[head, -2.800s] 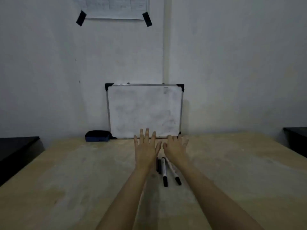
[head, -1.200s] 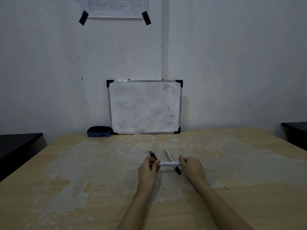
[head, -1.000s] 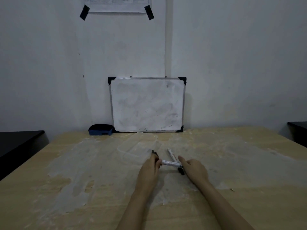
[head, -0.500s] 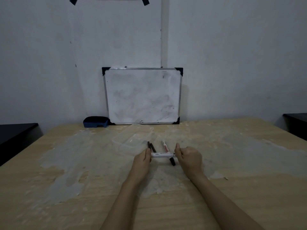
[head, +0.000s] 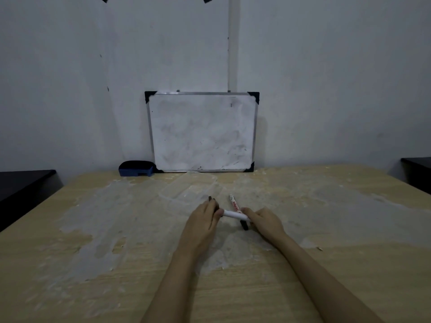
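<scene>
A white marker [head: 232, 214] is held crosswise just above the wooden table [head: 93, 264], one end in each hand. My left hand [head: 202, 222] grips its left end and my right hand [head: 263, 222] grips its right end. A second white marker [head: 234, 203] with red print lies on the table behind it, its black cap poking out near my right hand. A dark marker [head: 211, 199] lies partly hidden behind my left hand. A small whiteboard [head: 202, 131], smudged, leans on the wall at the table's back edge.
A blue eraser [head: 136, 168] sits at the whiteboard's left foot. Dark furniture [head: 21, 185] stands off the table's left side, and another dark piece [head: 417, 169] at the right. The table top is patchy with pale worn film.
Both hands came back from near the whiteboard and picked one marker up, holding it by its ends. Since half a second ago the hands have barely shifted.
</scene>
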Demonstrator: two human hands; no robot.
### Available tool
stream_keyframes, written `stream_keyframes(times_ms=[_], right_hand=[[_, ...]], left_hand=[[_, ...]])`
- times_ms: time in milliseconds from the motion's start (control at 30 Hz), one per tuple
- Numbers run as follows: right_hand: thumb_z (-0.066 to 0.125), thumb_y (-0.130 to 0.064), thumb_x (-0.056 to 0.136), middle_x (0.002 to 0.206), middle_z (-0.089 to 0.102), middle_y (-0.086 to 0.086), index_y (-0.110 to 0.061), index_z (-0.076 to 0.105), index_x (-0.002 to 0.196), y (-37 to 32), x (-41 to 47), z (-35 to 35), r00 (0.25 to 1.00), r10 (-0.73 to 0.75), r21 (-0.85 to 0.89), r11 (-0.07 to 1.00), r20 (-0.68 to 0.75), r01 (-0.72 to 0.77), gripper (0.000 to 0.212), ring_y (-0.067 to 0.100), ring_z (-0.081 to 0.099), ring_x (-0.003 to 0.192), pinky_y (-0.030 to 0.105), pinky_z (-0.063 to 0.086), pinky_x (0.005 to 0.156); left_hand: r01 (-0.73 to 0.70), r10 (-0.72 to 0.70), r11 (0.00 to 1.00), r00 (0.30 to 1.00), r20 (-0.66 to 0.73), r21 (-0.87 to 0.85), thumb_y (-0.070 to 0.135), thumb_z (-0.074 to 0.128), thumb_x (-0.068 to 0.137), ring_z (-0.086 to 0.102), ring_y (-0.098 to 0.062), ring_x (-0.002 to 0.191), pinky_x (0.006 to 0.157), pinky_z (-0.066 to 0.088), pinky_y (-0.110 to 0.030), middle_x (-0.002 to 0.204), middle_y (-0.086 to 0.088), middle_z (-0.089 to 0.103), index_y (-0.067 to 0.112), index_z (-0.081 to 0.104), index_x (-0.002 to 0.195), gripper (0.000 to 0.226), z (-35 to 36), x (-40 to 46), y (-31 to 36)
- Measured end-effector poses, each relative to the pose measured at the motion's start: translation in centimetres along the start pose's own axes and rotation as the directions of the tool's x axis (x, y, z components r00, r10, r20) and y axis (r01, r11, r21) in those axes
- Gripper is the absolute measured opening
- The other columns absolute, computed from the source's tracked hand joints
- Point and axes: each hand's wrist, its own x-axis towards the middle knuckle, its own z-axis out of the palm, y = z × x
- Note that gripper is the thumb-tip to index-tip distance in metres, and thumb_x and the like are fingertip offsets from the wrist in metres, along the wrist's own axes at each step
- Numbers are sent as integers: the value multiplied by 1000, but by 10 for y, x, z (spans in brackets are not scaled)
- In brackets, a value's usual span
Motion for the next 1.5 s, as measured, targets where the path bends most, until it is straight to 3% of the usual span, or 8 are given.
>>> stream_keyframes(times_ms=[233, 367, 567, 700, 867, 1167, 1367, 1500], right_hand=[[47, -33, 91, 40, 28, 1, -19, 34, 37, -3, -4, -4, 992, 19, -22, 1000, -125, -22, 58, 15, 26, 38, 28, 18, 43], [46, -35, 91, 33, 31, 1, -17, 55, 41, -3, -11, -3, 943, -190, -161, 976, -272, 150, 54, 13, 23, 33, 23, 13, 38], [44, -38, 82, 27, 43, 2, -15, 58, 37, 1, -10, 2, 783, -425, -468, 862, -453, 197, 52, 9, 21, 34, 9, -1, 46], [46, -35, 81, 28, 43, 4, -12, 56, 37, -2, -13, -3, 722, -428, -438, 879, -544, 191, 51, 9, 22, 35, 7, 1, 49], [45, -38, 92, 42, 43, 3, -7, 74, 70, 5, -8, -9, 833, -33, -52, 999, -553, 5, 48, 12, 31, 35, 21, 18, 40], [48, -42, 90, 46, 35, -1, -13, 49, 54, 7, -1, -6, 944, -35, -32, 999, -329, 26, 46, 13, 34, 44, 28, 21, 44], [61, -40, 82, 48, 43, -2, -9, 62, 62, -5, -1, -10, 965, -57, 96, 992, -257, 84, 37, 12, 40, 47, 27, 26, 48], [72, -36, 73, 53, 50, 2, -9, 65, 63, -12, 1, -23, 983, -99, 124, 985, -153, 119, 29, 13, 42, 51, 28, 29, 51]], left_hand=[[64, -67, 986, 998, -14, -156, 19, 35, 99, 47, -15, 68, 58, 32, -21, 75, -2, 50, 2, 58, 89, 30, 2, 0, 6], [256, -247, 892, 966, 72, -373, 21, 34, 99, 38, -10, 57, 53, 30, -19, 63, 4, 44, 12, 54, 77, 31, 6, -1, 5], [452, -428, 737, 888, 172, -502, 24, 33, 99, 30, -11, 53, 51, 27, -21, 58, 3, 34, 19, 45, 61, 41, 7, 1, 1], [609, -635, 560, 751, 181, -562, 22, 31, 98, 28, -14, 45, 47, 22, -27, 52, 0, 32, 16, 38, 52, 47, 1, 7, -6], [566, -593, 760, 805, 14, -320, 30, 34, 99, 54, -24, 75, 70, 43, -34, 80, -8, 58, 3, 56, 87, 37, -5, 2, -21], [419, -399, 874, 908, -128, 245, 40, 53, 88, 52, -22, 98, 83, 45, -31, 106, -8, 57, 9, 48, 105, 36, 22, 7, -16], [285, -390, 902, 861, -327, -325, 31, 38, 97, 52, -22, 94, 78, 45, -32, 94, -3, 51, 11, 52, 100, 25, 23, 7, 21], [380, -630, 585, 769, -106, -716, 28, 28, 100, 52, -12, 77, 68, 41, -20, 85, -3, 54, 12, 50, 93, 29, 32, 14, 29]])
